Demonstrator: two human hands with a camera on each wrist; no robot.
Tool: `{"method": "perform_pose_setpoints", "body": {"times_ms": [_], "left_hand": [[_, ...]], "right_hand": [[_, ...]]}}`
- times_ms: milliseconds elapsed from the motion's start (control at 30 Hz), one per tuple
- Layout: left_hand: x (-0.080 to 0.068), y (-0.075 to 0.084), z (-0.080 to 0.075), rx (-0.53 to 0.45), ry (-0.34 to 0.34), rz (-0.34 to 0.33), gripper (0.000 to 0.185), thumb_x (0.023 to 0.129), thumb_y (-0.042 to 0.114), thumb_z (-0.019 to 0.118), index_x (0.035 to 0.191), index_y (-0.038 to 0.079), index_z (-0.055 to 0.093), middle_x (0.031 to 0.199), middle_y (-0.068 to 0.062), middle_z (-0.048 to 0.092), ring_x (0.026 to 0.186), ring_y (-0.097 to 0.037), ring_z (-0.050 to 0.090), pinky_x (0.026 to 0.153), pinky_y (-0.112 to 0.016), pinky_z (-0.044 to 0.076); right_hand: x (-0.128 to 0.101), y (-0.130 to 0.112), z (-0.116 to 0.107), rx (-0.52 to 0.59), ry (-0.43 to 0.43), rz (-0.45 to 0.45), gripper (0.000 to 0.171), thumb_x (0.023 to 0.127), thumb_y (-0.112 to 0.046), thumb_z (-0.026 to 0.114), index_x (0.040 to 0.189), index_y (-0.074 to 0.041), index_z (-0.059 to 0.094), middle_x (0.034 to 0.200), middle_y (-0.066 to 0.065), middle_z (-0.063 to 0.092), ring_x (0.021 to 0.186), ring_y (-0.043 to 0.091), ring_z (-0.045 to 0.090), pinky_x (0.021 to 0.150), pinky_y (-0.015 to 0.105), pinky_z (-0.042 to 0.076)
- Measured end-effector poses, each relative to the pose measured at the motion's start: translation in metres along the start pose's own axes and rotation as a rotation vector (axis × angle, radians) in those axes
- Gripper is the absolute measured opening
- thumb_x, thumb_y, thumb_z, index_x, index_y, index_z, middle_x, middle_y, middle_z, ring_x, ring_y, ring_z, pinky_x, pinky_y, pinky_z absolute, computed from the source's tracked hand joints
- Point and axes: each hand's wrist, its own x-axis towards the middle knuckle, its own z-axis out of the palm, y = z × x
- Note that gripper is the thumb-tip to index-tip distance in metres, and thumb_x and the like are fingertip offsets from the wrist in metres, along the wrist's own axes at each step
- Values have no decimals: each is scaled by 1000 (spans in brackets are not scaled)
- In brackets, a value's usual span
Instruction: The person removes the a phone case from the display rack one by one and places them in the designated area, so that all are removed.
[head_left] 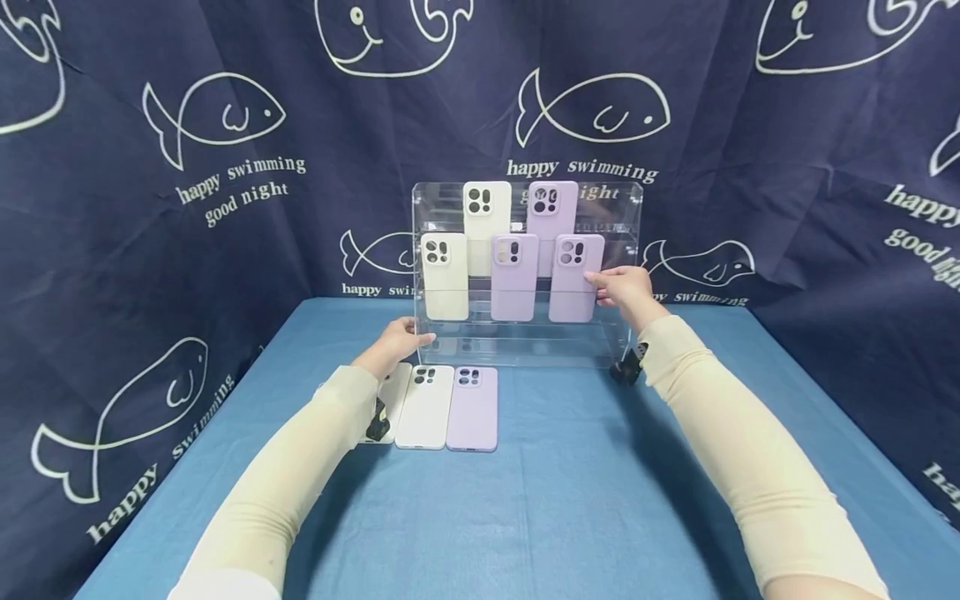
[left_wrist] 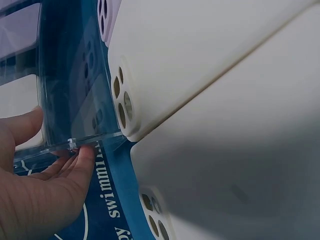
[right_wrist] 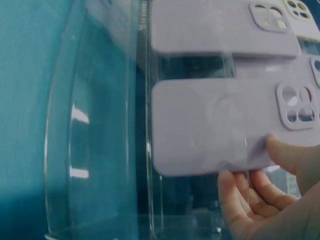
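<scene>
A clear acrylic display stand (head_left: 577, 346) stands at the back of the table with phone cases in its tiers. My right hand (head_left: 624, 287) pinches the right edge of a purple phone case (head_left: 573, 292) in the stand's front tier. The right wrist view has the thumb on this case's back (right_wrist: 200, 130) and the fingers beneath its edge. At the stand's lower left side, my left hand (head_left: 396, 340) grips the side panel. In the left wrist view its thumb (left_wrist: 27, 126) lies in front and the fingers reach around the panel's outer side.
Beside the held case sits another purple case (head_left: 514, 287), then a white case (head_left: 446, 287). A white case (head_left: 487, 204) and a purple one (head_left: 552, 208) stand in the tier behind. On the blue tablecloth (head_left: 570, 500) lie a purple case (head_left: 472, 412) and two white cases (head_left: 424, 412).
</scene>
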Motion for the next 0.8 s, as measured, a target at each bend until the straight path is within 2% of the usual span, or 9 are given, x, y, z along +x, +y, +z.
{"method": "perform_pose_setpoints", "body": {"times_ms": [67,133,267,433,500,633,700,800], "left_hand": [[0,0,0,-1,-3,3,71,96,31,61,153,7,25,154,-18,33,142,-37,32,119,-52,28],[0,0,1,-3,-5,8,71,96,31,61,153,7,25,154,-18,33,142,-37,32,119,-52,28],[0,0,0,-6,1,22,70,96,31,61,152,7,26,154,-18,33,142,-36,32,119,-52,27],[0,0,-1,-15,-3,26,70,96,30,60,152,7,26,154,-18,32,142,-36,31,119,-51,28],[0,0,-1,-19,-9,24,70,97,30,60,153,7,25,155,-18,32,143,-36,31,119,-51,27],[0,-2,0,-20,-10,21,70,97,30,60,153,7,25,155,-18,31,143,-36,30,119,-51,27],[0,-2,0,-18,-6,21,71,96,31,61,153,7,25,155,-18,31,143,-36,30,119,-51,27],[0,-2,1,-16,-3,21,71,96,31,61,153,7,25,155,-18,31,143,-36,30,119,-51,27]], "right_hand": [[-1,1,1,-13,0,1,44,91,-22,67,124,6,56,107,13,60,75,9,64,76,22,60],[-1,1,2,8,5,2,40,92,-18,67,122,5,57,106,12,59,74,9,64,75,22,61],[0,0,2,72,-1,-5,30,93,-13,65,118,2,58,94,5,60,74,12,63,85,32,60],[2,-1,0,88,-11,-2,36,94,-14,64,126,1,57,90,0,59,80,13,63,92,35,58],[2,-2,-1,109,-10,4,40,93,-13,64,129,2,55,89,-1,59,79,12,62,88,32,59],[1,-2,-2,185,-18,5,39,93,-11,64,128,3,54,76,-5,61,72,9,63,70,22,61],[0,-2,-3,224,-25,-2,31,93,-10,64,121,2,56,70,-7,61,68,7,64,63,19,59],[-1,-4,-4,269,-34,-6,17,93,-8,64,107,-4,57,65,-8,62,65,7,64,63,20,60]]}}
